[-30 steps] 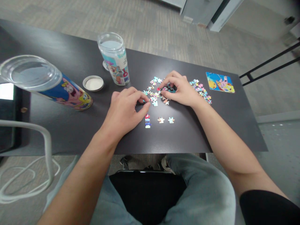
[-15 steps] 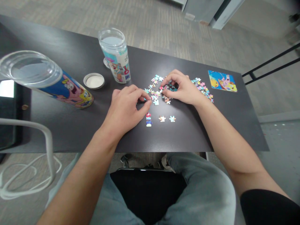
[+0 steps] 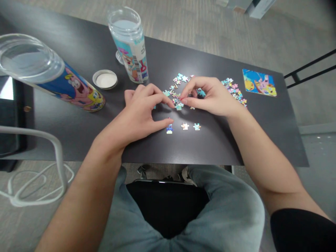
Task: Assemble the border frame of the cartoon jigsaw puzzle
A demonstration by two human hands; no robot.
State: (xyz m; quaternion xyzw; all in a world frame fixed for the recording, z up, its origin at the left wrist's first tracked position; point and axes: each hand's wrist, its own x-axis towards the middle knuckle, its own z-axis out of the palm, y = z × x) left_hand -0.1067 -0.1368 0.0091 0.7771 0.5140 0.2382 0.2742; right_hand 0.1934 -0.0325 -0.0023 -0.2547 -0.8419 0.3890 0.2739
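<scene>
Right fingers pinched nearly together on a small red piece; left hand spread wide, gripping nothing you can see.
Your red piece is by the near edge of the pile, mostly hidden by your fingertips. Pinch lightly, by its edges, so its picture shows; lift clear of neighbours. Your left thumb is at the strip's far end: press softly, lest the strip skew.
</scene>
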